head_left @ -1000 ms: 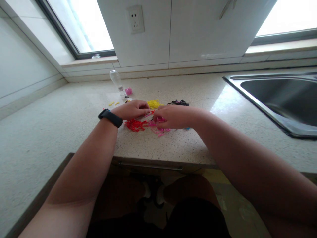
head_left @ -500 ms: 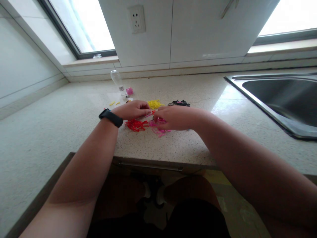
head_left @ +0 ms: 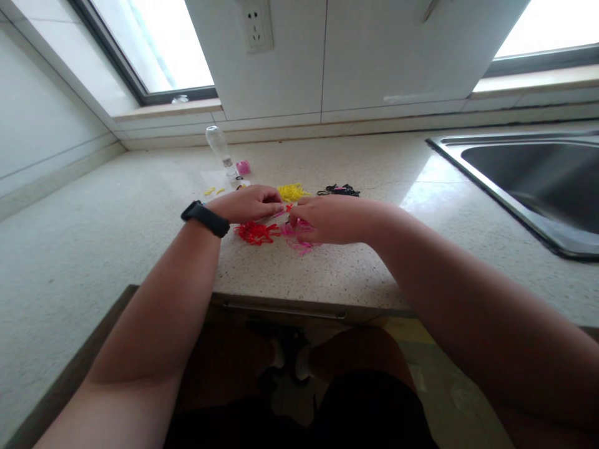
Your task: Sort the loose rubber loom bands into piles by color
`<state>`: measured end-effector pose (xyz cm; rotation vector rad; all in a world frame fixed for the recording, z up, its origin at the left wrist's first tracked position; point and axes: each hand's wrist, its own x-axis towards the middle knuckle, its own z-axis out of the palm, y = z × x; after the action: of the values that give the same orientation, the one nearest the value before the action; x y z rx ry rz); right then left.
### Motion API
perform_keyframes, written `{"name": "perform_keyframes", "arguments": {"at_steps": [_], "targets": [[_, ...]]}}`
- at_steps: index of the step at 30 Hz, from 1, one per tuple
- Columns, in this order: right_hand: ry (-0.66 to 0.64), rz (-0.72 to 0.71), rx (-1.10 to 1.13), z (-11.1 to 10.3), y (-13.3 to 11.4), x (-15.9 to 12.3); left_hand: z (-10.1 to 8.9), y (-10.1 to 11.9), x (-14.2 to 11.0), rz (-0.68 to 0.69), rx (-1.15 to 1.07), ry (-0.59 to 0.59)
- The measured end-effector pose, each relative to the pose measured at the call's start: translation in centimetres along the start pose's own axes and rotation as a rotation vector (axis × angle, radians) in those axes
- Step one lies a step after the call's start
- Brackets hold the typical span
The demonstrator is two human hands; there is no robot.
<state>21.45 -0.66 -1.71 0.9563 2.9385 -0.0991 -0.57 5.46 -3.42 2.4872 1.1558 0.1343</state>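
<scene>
Countertop: pale, speckled stone point(head_left: 304, 280), with a metal sink point(head_left: 452, 152) set into its right side
Back left: a clear bottle point(head_left: 218, 147), its lower end near a pink cap point(head_left: 243, 167)
Left of the piles: a few loose yellow pieces point(head_left: 220, 191)
Middle, farther back: a yellow pile point(head_left: 291, 192), with a black pile point(head_left: 344, 189) to its right
Middle, nearer the front edge: a red pile point(head_left: 256, 233) just beside a partly hidden pink pile point(head_left: 302, 245)
Between the yellow and pink piles: a small red piece point(head_left: 289, 207)

Red strands point(head_left: 257, 233) lie heaped; pink strands point(head_left: 303, 244) sprawl beside them.
</scene>
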Motion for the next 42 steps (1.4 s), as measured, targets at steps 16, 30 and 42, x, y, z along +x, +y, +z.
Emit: {"name": "perform_keyframes", "arguments": {"at_steps": [16,30,42], "targets": [[0.022,-0.009,-0.041,0.21,-0.02,-0.09,-0.06,0.04,-0.11,-0.008,0.025,-0.002],[0.042,-0.043,-0.097,0.74,0.24,0.05,-0.1,-0.15,0.02,0.004,0.035,-0.014],[0.031,-0.044,-0.11,0.55,0.01,-0.02,-0.16,0.05,-0.06,-0.004,0.032,-0.011]]}}
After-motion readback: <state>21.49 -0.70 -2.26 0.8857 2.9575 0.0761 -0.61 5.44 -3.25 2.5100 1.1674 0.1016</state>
